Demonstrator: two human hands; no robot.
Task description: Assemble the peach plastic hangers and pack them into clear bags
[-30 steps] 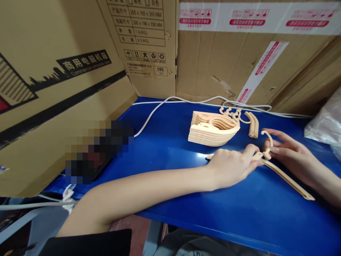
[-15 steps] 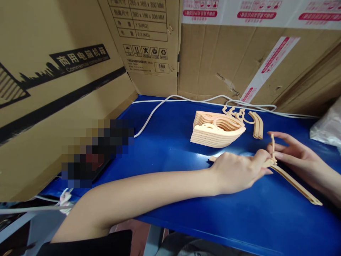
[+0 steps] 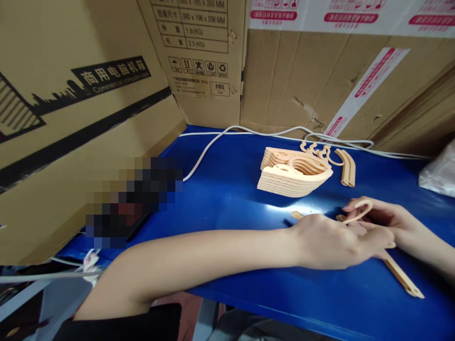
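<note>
A beige plastic folding clothes hanger is held between my two hands, low over the blue table. My left hand [image 3: 330, 241] is closed around its middle, so the joint is largely hidden. One hanger arm [image 3: 403, 274] slants down to the right, and a short beige tip shows to the left of my knuckles. My right hand [image 3: 382, 220] is closed at the curved hook [image 3: 364, 208], which rises above the left fingers. Behind them stands a stack of beige hanger parts [image 3: 295, 175].
Loose beige hooks [image 3: 314, 149] and a pair of straight hanger arms [image 3: 348, 168] lie right of the stack. Cardboard boxes [image 3: 302, 76] wall the back and left. A white cable [image 3: 213, 137] runs along the blue table [image 3: 220, 199]; a clear plastic bag [image 3: 439, 173] sits far right.
The hook has gone from upright to leaning over, its curve now showing. My left hand has shifted right, overlapping my right fingers, and the hanger's right end has dropped slightly nearer me.
</note>
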